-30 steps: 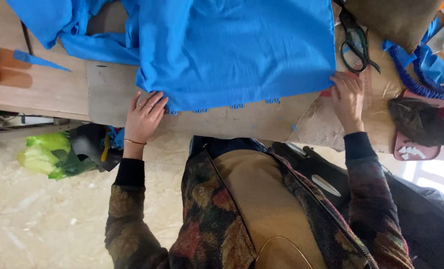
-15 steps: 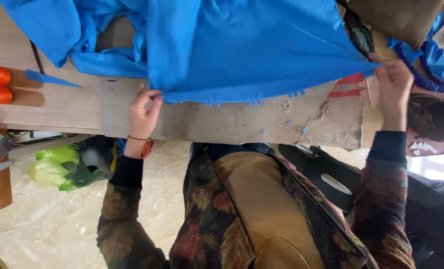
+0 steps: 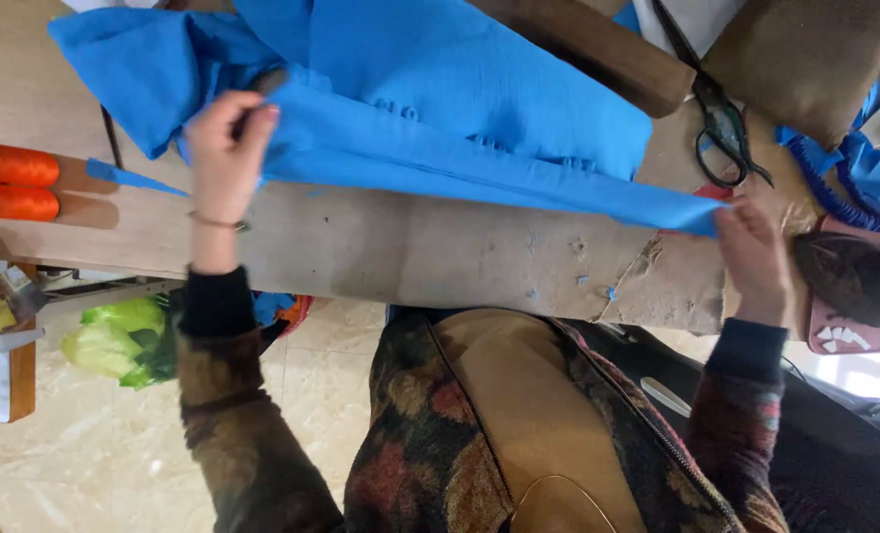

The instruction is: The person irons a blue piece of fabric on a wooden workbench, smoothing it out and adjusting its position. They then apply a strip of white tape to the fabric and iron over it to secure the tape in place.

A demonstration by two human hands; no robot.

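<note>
One piece of blue cloth [image 3: 430, 109] lies folded across the wooden surface [image 3: 410, 252], and both hands are on it. The left hand [image 3: 225, 148] pinches the fold near the cloth's bunched left end; the right hand [image 3: 753, 252] grips the narrow right corner, fingers closed round it. Two orange spools [image 3: 11, 183] lie side by side at the left edge, cut off by the frame. One pair of dark scissors [image 3: 721, 123] rests beyond the right hand, its blades partly under a brown cushion [image 3: 805, 54]. A blue ruffled strip [image 3: 844, 183] trails off at the far right. A green bag [image 3: 124, 341] sits on the floor below, half hidden by the sleeve.
</note>
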